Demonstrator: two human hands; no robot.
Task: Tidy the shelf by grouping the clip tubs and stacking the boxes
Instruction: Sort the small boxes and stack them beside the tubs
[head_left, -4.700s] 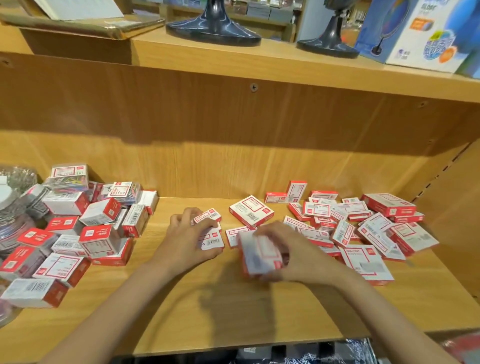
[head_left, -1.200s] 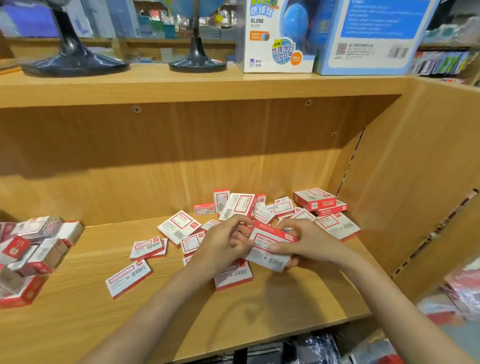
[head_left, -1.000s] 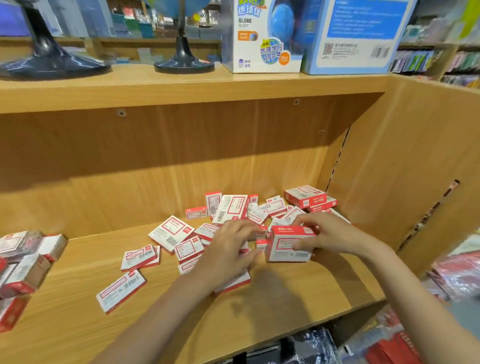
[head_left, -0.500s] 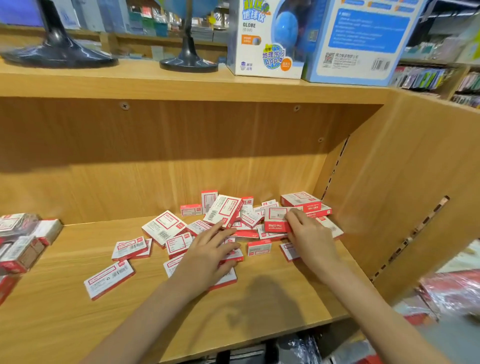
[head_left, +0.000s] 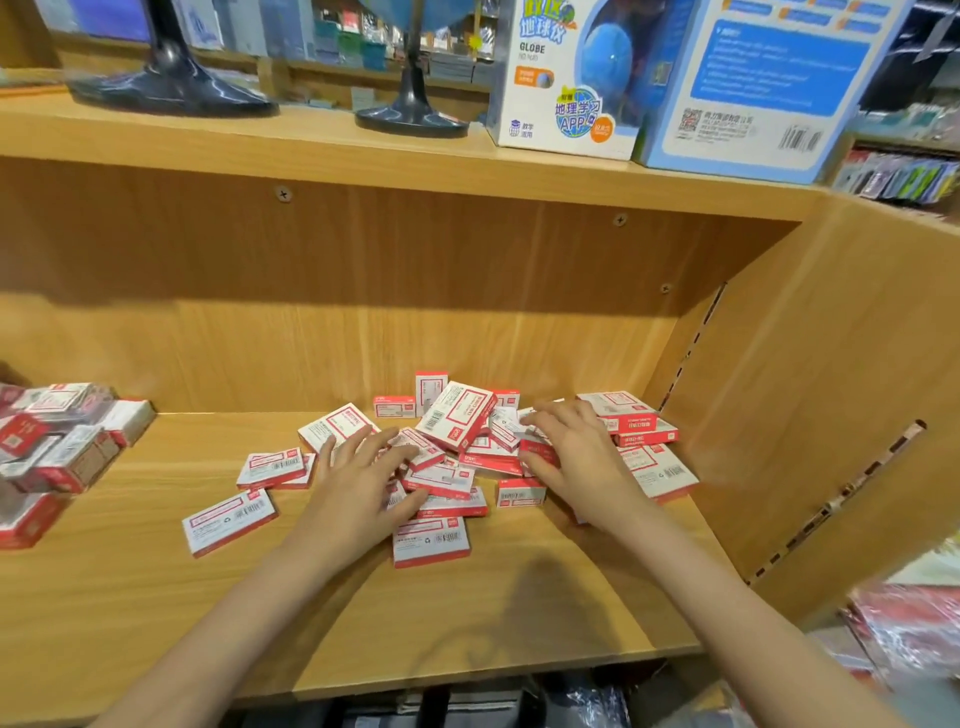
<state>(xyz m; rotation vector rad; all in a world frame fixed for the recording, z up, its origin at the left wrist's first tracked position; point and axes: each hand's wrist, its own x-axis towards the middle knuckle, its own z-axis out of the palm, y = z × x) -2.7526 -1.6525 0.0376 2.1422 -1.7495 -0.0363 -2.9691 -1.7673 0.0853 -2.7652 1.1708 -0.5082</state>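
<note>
We see a wooden shelf (head_left: 130, 597) with a screwed back panel (head_left: 363, 291), a slotted side wall (head_left: 810, 395), and an upper shelf (head_left: 311, 156).

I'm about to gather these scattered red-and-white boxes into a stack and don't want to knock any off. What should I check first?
1. Left hand free: ok, fingers spread flat over the boxes, nothing held.
2. Right hand free: ok, it lies flat on the pile; no grip on any box shows.
3. Boxes lying flat for stacking: not ok, the pile overlaps at mixed angles and one box stands upright at the back.
4. Starter stack: ok, two boxes already lie one on the other by the right wall.
5. Strays: not ok, one box lies apart to the left.
6. Bare shelf in front: ok.
</note>
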